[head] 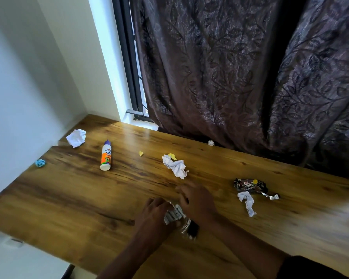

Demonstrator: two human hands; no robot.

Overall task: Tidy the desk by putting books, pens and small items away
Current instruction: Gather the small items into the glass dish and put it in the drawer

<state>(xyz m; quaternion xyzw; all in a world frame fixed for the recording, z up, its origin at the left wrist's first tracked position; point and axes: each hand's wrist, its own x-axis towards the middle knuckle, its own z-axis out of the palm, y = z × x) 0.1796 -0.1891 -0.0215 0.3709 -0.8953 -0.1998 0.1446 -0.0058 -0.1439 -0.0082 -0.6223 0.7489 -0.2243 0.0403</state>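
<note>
Crumpled paper (172,215) with print, at the desk's (69,198) near edge, middle; my left hand (154,213) curls round it, my right hand (197,202) touches it from the other side, its grip too blurred to tell. Something clear and dark sits under my right wrist. Glue bottle (105,156) lies toward the left edge. Paper ball (76,137) near the far-left corner. Snack wrapper (250,186) toward the right.

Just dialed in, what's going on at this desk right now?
A person is clearing litter off a wooden desk. Both hands meet near the front edge: the left hand and the right hand hold a crumpled wrapper. A glue bottle, paper wads and a snack wrapper lie untouched.
</note>
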